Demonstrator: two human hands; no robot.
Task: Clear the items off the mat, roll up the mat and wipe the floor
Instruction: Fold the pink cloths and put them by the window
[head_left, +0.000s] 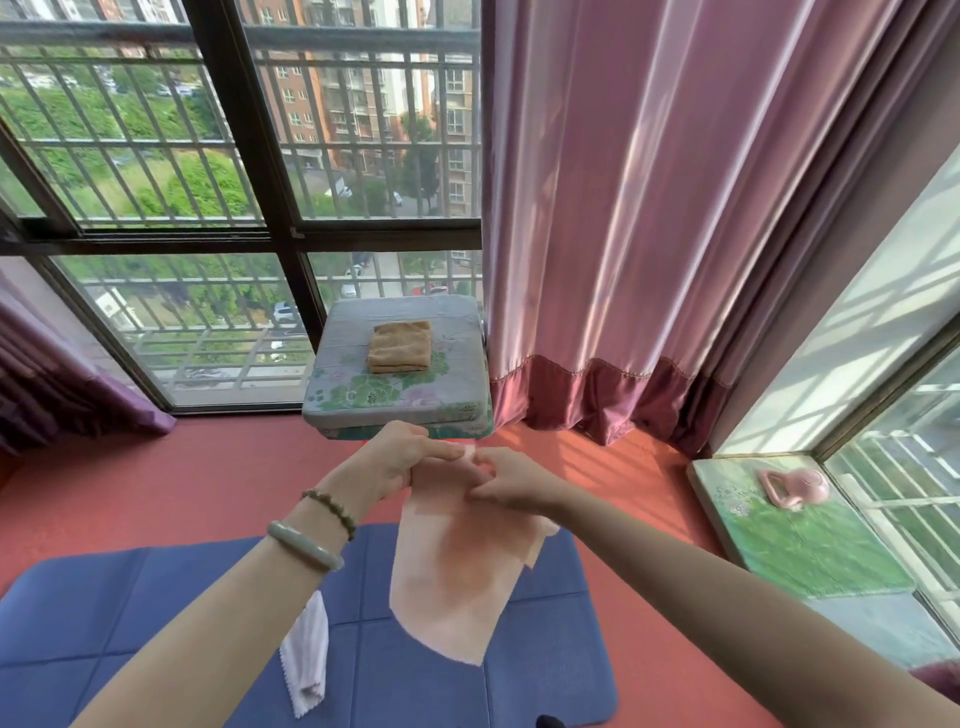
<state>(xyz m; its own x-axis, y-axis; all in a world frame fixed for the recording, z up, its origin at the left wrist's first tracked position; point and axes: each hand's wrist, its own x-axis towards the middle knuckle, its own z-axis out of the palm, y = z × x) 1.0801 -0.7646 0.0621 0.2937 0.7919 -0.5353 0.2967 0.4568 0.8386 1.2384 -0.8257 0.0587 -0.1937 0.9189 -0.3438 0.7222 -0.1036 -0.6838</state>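
Blue mat (156, 613) lies flat on the red floor (156, 483); white cloth (306, 660) on it, pinkish cloth (457, 571) dangling unfolded above.

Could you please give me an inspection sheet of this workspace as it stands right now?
Surface: red floor with the blue mat lying flat on it, not yet rolled.
Job's things: peach cloth held up above the mat; white cloth lying on the mat.
Clutter: folded tan towel on a floral cushion; pink kettlebell on a green cushion.
Grippers: left hand and right hand both pinch the peach cloth's top edge.
Cables: nothing seen.
Surroundings: barred window ahead, pink curtain to the right.
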